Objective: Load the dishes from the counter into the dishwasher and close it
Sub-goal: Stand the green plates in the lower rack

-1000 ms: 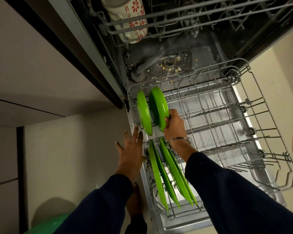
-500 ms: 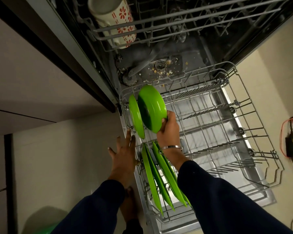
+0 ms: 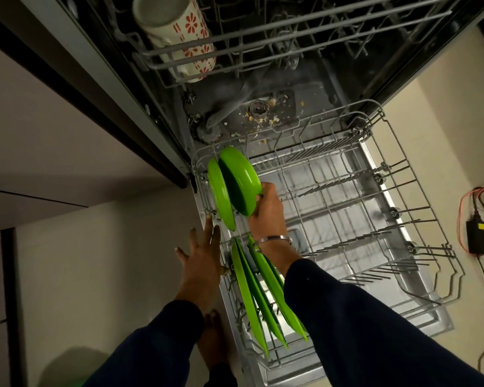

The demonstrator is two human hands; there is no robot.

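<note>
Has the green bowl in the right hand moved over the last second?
Yes. Against the other green bowl beside it, the held green bowl has tipped and edged closer, overlapping it more; the right hand grips its rim.

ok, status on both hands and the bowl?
Right hand grips green bowl, on edge over lower rack. Left hand open at rack's side. Second bowl right beside it.

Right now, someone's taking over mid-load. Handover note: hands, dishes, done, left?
Right hand: grips a green bowl on edge at the lower rack's left side.
Left hand: open, fingers on the rack's left rim.
Done: another green bowl racked beside it, green plates standing in the near tines, floral mug in the upper rack.
Left: seat the bowl, push the rack in, close the door. Counter not in view.
</note>
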